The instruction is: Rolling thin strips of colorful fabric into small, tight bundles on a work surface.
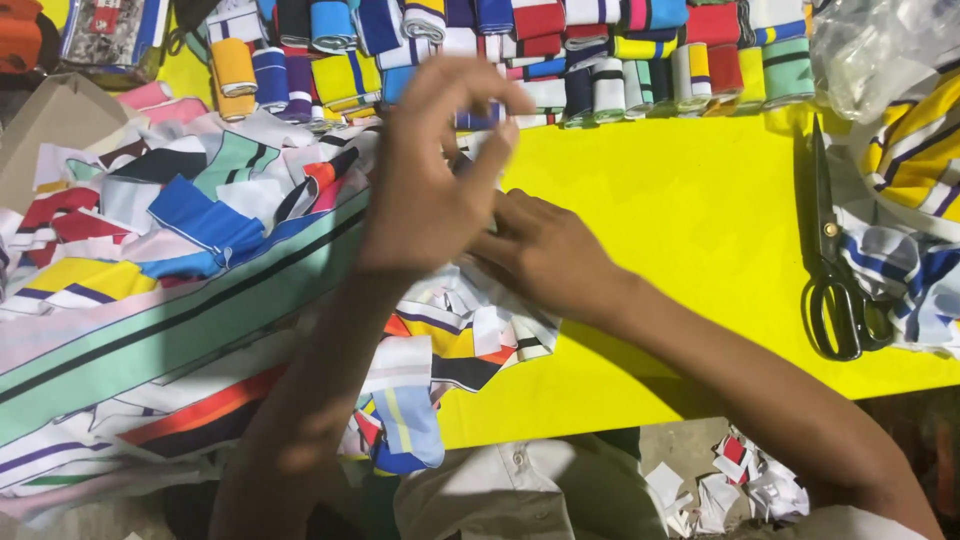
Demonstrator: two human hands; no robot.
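The table top was a smooth, matt yellow sheet. Across it lay striped strips of ribbed knit cloth, soft and dull, with more of the same cloth wound into small rolls along the back. The scissors were dark metal with glossy black handles. A crinkled clear plastic bag shone beside them, and white paper-like scraps littered the floor

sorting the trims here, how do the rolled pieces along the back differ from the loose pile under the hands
The rolled pieces are wound tight and packed in rows along the far edge of the yellow table; the loose pile lies flat, spread and overlapping. No hand touches the rolls, while the left hand and right hand meet over the pile. Both are striped knit bands in mixed colours.
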